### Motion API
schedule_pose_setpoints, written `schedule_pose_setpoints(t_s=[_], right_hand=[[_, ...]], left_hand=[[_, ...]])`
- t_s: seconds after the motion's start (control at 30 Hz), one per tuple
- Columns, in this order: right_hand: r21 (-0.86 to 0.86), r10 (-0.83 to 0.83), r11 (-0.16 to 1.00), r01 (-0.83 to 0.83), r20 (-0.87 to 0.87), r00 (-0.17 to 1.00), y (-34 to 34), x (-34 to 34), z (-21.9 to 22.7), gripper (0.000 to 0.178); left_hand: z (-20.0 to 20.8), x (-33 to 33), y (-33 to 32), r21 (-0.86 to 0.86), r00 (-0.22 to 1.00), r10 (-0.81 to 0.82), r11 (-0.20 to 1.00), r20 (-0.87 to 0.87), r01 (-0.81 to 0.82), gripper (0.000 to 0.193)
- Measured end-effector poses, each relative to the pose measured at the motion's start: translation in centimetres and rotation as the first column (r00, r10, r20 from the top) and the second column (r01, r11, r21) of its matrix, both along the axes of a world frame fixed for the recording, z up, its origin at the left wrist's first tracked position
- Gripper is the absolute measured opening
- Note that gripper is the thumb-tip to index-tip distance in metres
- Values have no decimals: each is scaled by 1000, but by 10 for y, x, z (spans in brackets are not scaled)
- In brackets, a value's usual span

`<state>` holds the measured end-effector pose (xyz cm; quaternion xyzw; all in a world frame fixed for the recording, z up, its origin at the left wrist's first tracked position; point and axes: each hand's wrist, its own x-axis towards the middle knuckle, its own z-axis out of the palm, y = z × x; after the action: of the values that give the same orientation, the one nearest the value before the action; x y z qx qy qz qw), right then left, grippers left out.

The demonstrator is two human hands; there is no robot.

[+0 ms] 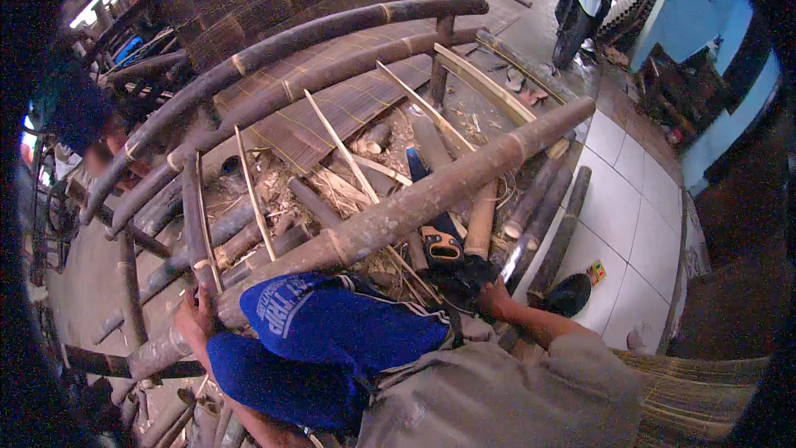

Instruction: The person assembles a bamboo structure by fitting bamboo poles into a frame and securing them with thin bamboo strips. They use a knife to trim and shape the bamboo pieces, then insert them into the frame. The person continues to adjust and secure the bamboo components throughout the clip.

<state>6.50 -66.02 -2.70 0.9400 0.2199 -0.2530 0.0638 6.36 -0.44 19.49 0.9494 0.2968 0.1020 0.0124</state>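
Note:
A thick brown bamboo pole [398, 214] crosses in front of me, part of a bamboo frame. My left hand [195, 317] is closed around it, where a thin upright bamboo piece [196, 216] meets the pole. Down at my right side, my right hand [496, 297] is closed by a dark object [466, 279]; what its fingers hold is hard to make out. A shiny metal strip [514, 260] shows just above that hand. Close by lies a handsaw [442, 245] with an orange and black handle, partly under the pole. Pale split bamboo strips [338, 143] span the frame.
Bamboo offcuts [543, 187] and shavings litter the floor under the frame. Curved bamboo rails [332, 29] form its far side. Another person [83, 116] is at the left end. White tiles [626, 224] lie right, with a parked motorbike [580, 0] beyond.

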Motion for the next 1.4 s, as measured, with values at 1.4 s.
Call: schedule_pose_setpoints(t_s=[1.4], right_hand=[[271, 220, 948, -168, -177, 959, 100, 57, 91, 37]], left_hand=[[41, -4, -37, -127, 996, 87, 988, 27, -83, 51]])
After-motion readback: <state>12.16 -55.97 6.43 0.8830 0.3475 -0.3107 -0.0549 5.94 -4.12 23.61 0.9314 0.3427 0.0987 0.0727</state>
